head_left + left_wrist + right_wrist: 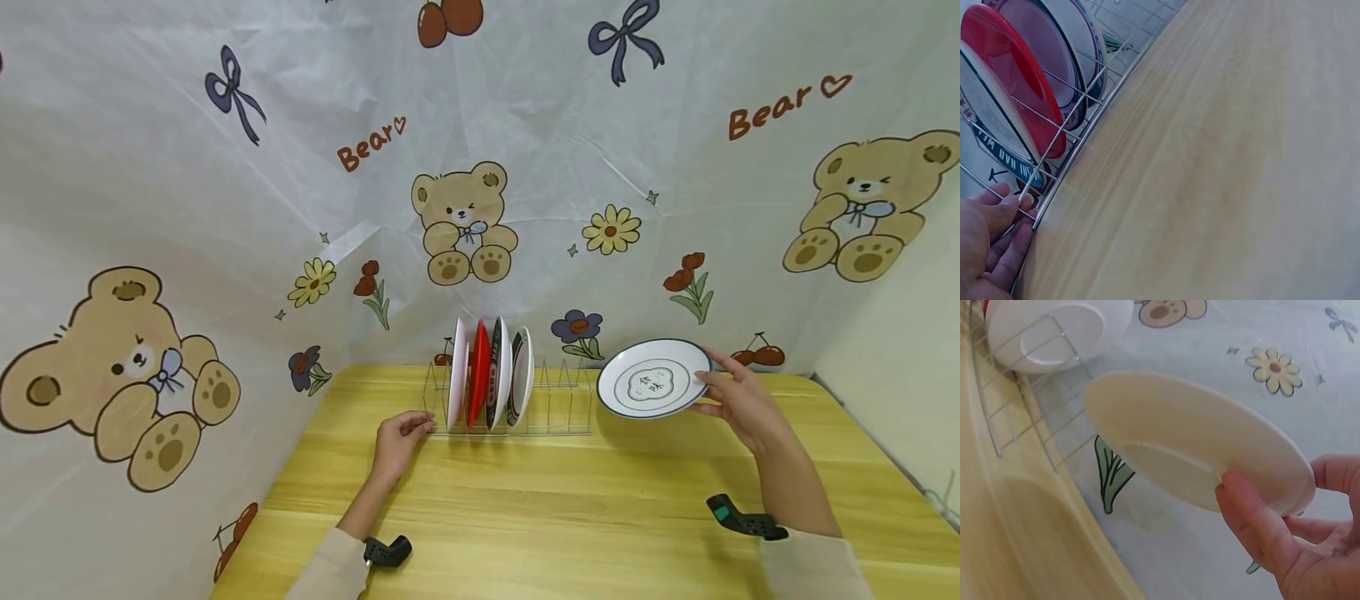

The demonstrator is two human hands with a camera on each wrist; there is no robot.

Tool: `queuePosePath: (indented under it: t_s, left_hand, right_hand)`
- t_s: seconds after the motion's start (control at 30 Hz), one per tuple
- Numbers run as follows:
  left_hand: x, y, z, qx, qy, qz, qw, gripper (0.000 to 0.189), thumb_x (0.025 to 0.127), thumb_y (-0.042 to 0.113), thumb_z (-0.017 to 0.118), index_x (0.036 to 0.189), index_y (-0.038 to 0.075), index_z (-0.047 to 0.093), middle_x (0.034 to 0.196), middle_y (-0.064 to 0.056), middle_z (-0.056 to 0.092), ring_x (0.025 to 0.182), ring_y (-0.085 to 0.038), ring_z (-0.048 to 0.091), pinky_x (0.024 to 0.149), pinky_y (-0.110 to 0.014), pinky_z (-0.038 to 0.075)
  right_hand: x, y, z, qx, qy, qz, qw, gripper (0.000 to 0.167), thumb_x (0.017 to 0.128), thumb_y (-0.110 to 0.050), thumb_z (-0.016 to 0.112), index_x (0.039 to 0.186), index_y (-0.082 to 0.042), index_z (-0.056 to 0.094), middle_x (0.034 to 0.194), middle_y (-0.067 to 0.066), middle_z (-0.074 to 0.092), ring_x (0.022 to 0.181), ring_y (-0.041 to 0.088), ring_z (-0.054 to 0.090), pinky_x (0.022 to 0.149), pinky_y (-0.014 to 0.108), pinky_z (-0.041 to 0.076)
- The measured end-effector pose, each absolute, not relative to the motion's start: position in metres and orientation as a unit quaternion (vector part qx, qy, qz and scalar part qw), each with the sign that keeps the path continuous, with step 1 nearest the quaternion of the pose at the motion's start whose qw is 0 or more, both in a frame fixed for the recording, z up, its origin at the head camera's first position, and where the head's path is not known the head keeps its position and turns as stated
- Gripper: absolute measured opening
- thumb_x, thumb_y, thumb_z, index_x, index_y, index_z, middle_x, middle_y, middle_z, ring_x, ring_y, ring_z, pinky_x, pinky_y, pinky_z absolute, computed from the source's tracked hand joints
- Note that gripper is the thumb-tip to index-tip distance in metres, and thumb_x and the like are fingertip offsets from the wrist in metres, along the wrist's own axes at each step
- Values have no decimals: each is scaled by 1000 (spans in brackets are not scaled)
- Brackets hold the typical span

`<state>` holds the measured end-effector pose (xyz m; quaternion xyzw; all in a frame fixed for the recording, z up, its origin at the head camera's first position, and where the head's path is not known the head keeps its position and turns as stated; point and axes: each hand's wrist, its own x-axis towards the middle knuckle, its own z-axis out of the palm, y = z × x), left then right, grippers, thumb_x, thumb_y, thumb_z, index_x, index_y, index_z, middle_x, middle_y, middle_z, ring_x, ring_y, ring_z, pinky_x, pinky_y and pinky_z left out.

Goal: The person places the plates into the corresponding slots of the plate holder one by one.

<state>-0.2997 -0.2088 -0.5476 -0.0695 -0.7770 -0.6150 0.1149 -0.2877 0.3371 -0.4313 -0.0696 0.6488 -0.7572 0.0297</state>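
My right hand (742, 402) grips the right edge of a white plate (651, 398) with a thin blue rim and a printed centre, holding it right of the wire dish rack (555, 432). The right wrist view shows the pale underside of that plate (1191, 444), tilted, apart from the rack. At the rack's left end, my left hand (399, 442) pinches the corner wire; fingertips (1024, 201) touch it in the left wrist view. Plates stand upright in the rack: a white one (456, 375), a red one (477, 375), a patterned dark-rimmed one (492, 375) and a green-and-white-rimmed one (522, 379).
The rack stands near the back of a wooden table (525, 517). Behind and to the left hangs a white cloth (525, 125) printed with bears, bows and flowers. A plain pale wall (900, 358) borders the right side.
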Motion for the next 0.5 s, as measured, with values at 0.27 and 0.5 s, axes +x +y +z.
queuePosePath:
  t_s: [0.27, 0.5]
  left_hand:
    - [-283, -205, -525, -88, -776, -615, 114, 18, 93, -8, 68, 109, -16, 70, 104, -32, 71, 96, -45, 71, 81, -40, 62]
    - [-286, -205, -525, -91, -774, -616, 116, 18, 93, -9, 67, 110, -16, 70, 105, -32, 71, 96, -47, 70, 80, -35, 62]
  right_hand:
    - [-276, 323, -413, -83, 640, -764, -3, 71, 105, -13, 58, 164, -14, 19, 140, 12, 38, 91, 13, 73, 73, 32, 63]
    - [-270, 313, -403, -74, 643, -762, -8, 72, 104, -15, 60, 164, -18, 21, 151, 25, 21, 91, 13, 73, 73, 33, 63]
